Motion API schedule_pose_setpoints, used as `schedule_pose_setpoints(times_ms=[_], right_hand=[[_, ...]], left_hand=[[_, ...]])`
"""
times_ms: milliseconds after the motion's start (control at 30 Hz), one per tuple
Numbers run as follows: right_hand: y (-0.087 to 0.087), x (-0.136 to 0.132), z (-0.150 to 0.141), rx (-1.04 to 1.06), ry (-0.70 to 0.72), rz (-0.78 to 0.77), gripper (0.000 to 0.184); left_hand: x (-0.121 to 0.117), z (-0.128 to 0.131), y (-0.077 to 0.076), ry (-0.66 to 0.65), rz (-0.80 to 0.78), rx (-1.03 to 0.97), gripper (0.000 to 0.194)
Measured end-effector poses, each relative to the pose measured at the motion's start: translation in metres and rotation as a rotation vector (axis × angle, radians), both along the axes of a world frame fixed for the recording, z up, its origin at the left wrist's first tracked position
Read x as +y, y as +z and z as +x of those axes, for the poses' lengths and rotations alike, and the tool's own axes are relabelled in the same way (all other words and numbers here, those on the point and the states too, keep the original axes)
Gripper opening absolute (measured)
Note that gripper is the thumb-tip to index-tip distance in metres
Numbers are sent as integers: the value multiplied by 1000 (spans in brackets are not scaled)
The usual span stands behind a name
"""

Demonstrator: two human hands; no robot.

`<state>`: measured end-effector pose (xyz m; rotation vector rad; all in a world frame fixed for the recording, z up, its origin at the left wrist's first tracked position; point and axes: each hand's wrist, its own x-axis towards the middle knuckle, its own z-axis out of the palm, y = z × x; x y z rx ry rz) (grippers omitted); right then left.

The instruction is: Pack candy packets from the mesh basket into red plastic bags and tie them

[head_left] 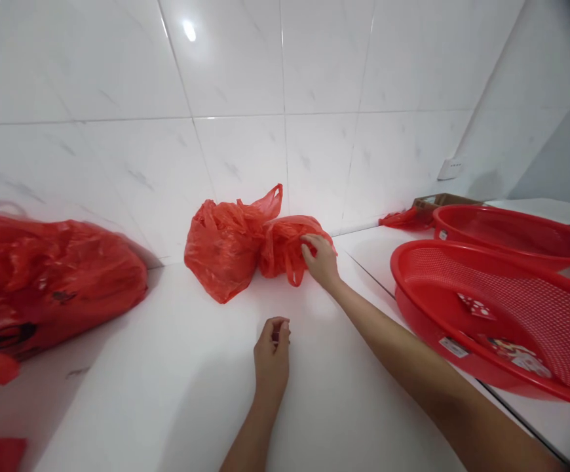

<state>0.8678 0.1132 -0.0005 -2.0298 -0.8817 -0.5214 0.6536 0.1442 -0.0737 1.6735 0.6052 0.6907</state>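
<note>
My right hand (322, 259) reaches to the smaller red plastic bag (285, 246), its thumb and fingers bent at the bag's right side and pinching the thin plastic. Against that bag, on its left, leans a fuller red plastic bag (223, 246) with a loop handle sticking up. My left hand (272, 351) hovers over the white table (216, 367), nearer to me than the bags. Its fingers curl in toward the thumb; whatever may be between them is too small to make out.
A large red bag with black print (69, 288) lies at the left. On the right stand a red perforated basket (413, 288) and a red basin (511, 229) behind it. A brown tray (445, 200) sits near the tiled wall (240, 65).
</note>
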Motion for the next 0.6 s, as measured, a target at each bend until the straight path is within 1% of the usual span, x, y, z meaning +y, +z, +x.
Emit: schedule_pose_setpoints(times_ms=[33, 100, 200, 267, 333, 400, 467, 533, 600], right_hand=[[4, -7, -7, -2, 0, 42, 36], [12, -20, -18, -23, 20, 174, 34], [21, -38, -31, -83, 173, 356, 24], [25, -50, -41, -87, 232, 421, 19], [25, -62, -55, -85, 224, 460, 19], [21, -76, -74, -77, 264, 433, 17], [12, -91, -97, 8, 370, 363, 15], [0, -104, -117, 184, 484, 294, 13], [-11, -115, -131, 401, 583, 246, 10]], left_hand=[[0, 0, 0, 13, -20, -13, 28], [-1, 0, 2, 41, -66, -48, 31], [-2, -2, 6, 63, -104, -94, 34], [-3, -3, 8, 62, -109, -106, 35], [-3, -5, 9, 54, -115, -111, 36], [-4, -6, 11, 49, -130, -118, 37], [-6, -6, 13, 52, -152, -137, 42], [-9, -6, 17, 62, -181, -171, 52], [-13, -5, 19, 52, -223, -215, 67]])
